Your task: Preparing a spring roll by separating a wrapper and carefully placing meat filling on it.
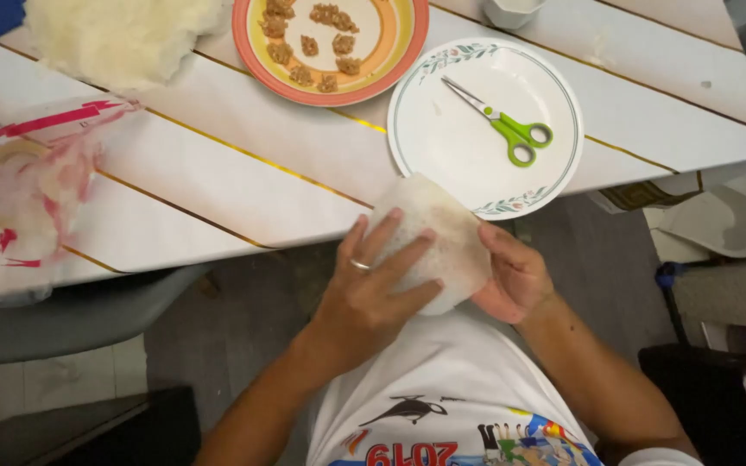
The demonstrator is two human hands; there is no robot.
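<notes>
Nearest, the left hand (371,289) lies flat with fingers spread on top of a thin white sheet (435,237), while the right hand (511,276) cups it from below, so the floppy sheet stays up. They hold it just off the table (243,173) edge. Past it sits a white plate (442,142) with green scissors (502,125). Farther left is an orange plate (395,60) with brown bits (312,43).
</notes>
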